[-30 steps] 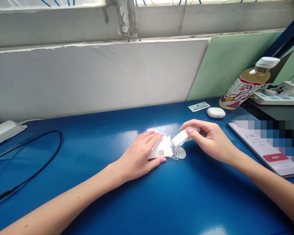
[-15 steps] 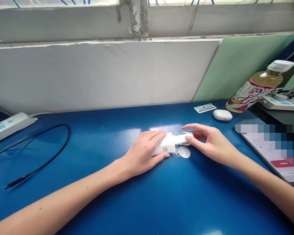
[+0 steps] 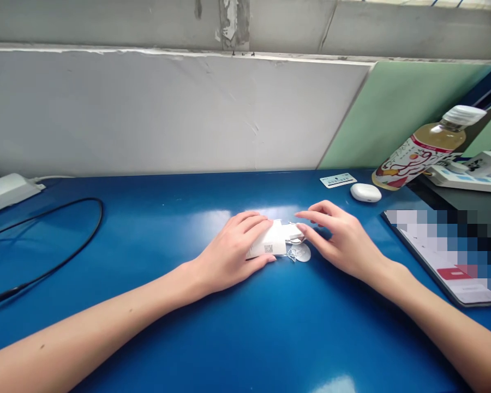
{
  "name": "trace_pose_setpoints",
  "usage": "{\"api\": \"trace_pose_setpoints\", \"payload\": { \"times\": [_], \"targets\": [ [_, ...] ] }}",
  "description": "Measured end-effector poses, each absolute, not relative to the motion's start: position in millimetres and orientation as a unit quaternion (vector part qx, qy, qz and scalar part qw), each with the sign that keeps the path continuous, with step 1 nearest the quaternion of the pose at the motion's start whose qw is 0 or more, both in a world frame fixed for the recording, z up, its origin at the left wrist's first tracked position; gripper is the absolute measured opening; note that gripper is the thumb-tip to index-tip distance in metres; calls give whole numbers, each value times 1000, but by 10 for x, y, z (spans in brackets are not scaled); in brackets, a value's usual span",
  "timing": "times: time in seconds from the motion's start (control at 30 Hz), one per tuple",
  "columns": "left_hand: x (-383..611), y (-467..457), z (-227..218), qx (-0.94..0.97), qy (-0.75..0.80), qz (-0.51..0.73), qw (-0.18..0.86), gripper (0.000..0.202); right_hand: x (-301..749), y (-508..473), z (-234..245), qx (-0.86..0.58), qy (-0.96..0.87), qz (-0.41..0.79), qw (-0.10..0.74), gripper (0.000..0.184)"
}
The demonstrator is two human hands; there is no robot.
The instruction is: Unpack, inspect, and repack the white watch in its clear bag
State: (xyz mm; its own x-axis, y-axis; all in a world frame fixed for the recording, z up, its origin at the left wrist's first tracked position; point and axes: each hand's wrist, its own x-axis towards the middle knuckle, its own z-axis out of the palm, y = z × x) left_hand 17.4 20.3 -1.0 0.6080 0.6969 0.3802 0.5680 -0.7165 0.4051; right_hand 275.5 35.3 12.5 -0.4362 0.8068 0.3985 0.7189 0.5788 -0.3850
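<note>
Left hand (image 3: 233, 248) lies on the bench (image 3: 155, 229) and grasps the white box (image 3: 268, 244), fingers over its top and thumb along the near edge. The box rests on the bench at centre, its printed code facing the camera.

Right hand (image 3: 339, 240) is released, fingers spread. Its fingertips (image 3: 301, 226) touch the outer end of the white piece (image 3: 292, 232), which lies level, butted against the right end of the box. I cannot tell how far the piece sits inside the box.

A round disc (image 3: 303, 252) with a short chain lies flat on the bench, just in front of the piece and beside the right hand.

Change from one second ago: the right hand then pinched the piece, tilted and raised above the disc. Half a second ago the piece had come down level against the box. Now less of it shows and the pinch has given way to open fingers at its end. The left hand's grip, the box and the disc are unchanged.

Surroundings: bottle (image 3: 419, 154), white case (image 3: 365, 192) and label (image 3: 337, 179) far right; phone (image 3: 454, 273) near right; cable (image 3: 71, 245) and power strip (image 3: 6, 191) at left.
</note>
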Motion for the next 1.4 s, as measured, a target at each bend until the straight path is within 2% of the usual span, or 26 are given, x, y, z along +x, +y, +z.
{"api": "trace_pose_setpoints", "payload": {
  "times": [0.07, 0.23, 0.47, 0.53, 0.67, 0.73, 0.83, 0.93, 1.0, 1.13, 1.4],
  "targets": [
    [168, 209, -17, 889, 356, 263, 121, 58, 2839, 373, 182, -438, -855, 65, 269, 26],
    [156, 214, -25, 888, 353, 264, 130, 57, 2929, 371, 277, -372, -909, 76, 169, 29],
    [168, 234, -33, 886, 358, 274, 109, 49, 2716, 268, 211, -326, -921, 101, 185, 34],
    [169, 247, -43, 882, 365, 279, 104, 45, 2668, 240, 176, -329, -914, 116, 205, 42],
    [166, 250, -61, 887, 365, 263, 101, 48, 2619, 199, 128, -358, -892, 158, 228, 73],
    [166, 236, -58, 893, 372, 236, 93, 51, 2614, 191, 123, -355, -893, 163, 224, 78],
    [167, 210, -29, 895, 396, 187, 80, 53, 2647, 208, 138, -341, -907, 135, 205, 71],
    [170, 189, 12, 896, 410, 147, 88, 56, 2740, 265, 170, -328, -924, 83, 178, 49],
    [176, 180, 35, 896, 412, 132, 99, 58, 2816, 312, 186, -334, -922, 60, 187, 39],
    [196, 160, 72, 901, 406, 109, 104, 60, 2902, 359, 189, -386, -897, 29, 215, 32],
    [197, 118, 90, 919, 372, 89, 97, 59, 2755, 214, 214, -377, -872, 164, 265, 27]
  ]
}}
